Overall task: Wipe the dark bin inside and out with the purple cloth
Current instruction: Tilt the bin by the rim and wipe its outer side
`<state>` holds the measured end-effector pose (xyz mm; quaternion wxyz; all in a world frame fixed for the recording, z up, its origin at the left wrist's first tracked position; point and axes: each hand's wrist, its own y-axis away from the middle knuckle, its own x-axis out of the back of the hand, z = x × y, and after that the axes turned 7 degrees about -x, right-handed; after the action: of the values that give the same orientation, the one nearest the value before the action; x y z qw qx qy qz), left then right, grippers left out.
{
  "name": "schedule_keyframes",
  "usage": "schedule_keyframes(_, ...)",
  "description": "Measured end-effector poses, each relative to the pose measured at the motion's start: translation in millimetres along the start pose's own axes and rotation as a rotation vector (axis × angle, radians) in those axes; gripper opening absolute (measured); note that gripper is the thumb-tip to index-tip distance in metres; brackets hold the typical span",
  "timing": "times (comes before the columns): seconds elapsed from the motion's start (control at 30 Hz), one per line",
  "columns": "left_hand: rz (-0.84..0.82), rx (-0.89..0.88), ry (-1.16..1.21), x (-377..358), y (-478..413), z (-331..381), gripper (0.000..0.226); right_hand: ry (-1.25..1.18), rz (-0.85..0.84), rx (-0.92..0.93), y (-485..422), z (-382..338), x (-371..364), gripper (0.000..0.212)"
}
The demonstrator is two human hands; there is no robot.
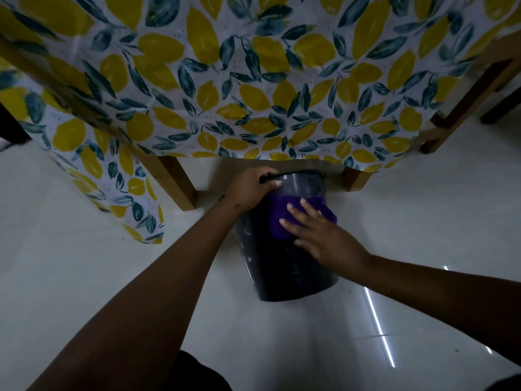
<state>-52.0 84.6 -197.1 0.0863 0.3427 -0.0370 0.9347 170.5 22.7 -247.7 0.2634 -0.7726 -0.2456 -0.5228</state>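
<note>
The right hand [315,238] is lying flat and open, fingers spread, pressing the purple cloth [277,218] against the outside wall of the dark bin [284,272]. It is not squeezing the cloth; it is just pushing it onto the bin. The cloth is sitting high on the wall, just under the rim, and part of it is wrapping around toward the right side.

The left hand [249,191] is curling closed around the rim and the thin black handle [270,177] at the top of the bin. It is holding the bin so it is leaning, with the open top pointing away toward the table [180,182] and the bottom nearer the person.

The bin is sitting on the pale shiny floor [84,263], just in front of the table, under the edge of the lemon tablecloth [253,80].

To do this step well, the flat hand should probably be pushing firmly and sliding the cloth in long strokes from the rim down to the bottom. The other hand should be gripping tight so the bin is not rolling. Turning the bin a little at a time would help the cloth reach every side. The inside probably needs wiping too.

Both arms are reaching forward and down, the left nearly straight, the right coming in from the side.
</note>
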Motion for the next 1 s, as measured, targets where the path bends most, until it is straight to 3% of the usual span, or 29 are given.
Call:
schedule_keyframes(0.13, 0.022, 0.028, -0.054, 6.2, 0.3, -9.6, 0.014, 0.147, -0.201, 0.163, 31.2, -12.6, -15.5, 0.065)
schedule_keyframes(0.23, 0.023, 0.015, -0.039, 7.6, 3.0, -9.3, 0.013, 0.229, -0.138, 0.263, 28.2, -8.9, -16.3, 0.054)
schedule_keyframes(0.43, 0.005, -0.005, -0.014, 10.8, 4.4, -12.2, 0.015, 0.065, 0.019, 0.039, 11.2, -4.9, -12.0, 0.050)
schedule_keyframes(0.5, 0.012, 0.017, -0.029, 11.7, 4.9, -13.4, 0.016, 0.122, 0.019, 0.116, 18.8, -10.4, -22.6, 0.052)
schedule_keyframes(0.6, 0.015, 0.039, -0.032, 10.2, 5.6, -14.3, 0.025, 0.212, -0.109, 0.344, 37.5, -12.3, -32.4, 0.075)
schedule_keyframes(0.67, 0.002, 0.030, -0.004, 8.4, 6.7, -12.3, 0.034, 0.223, -0.163, 0.401, 41.3, -16.0, -29.5, 0.087)
schedule_keyframes(0.8, -0.011, 0.019, 0.038, 6.2, 4.8, -5.1, 0.033, 0.114, -0.036, 0.232, 18.7, -11.6, -17.0, 0.090)
schedule_keyframes(0.9, -0.021, 0.011, 0.056, 6.1, 4.9, 0.5, 0.031, 0.011, 0.062, 0.035, 2.8, -4.9, -9.2, 0.076)
schedule_keyframes(1.0, -0.012, 0.016, 0.010, 6.2, 6.2, 2.1, 0.032, 0.088, 0.012, 0.132, 16.4, -7.8, -16.3, 0.073)
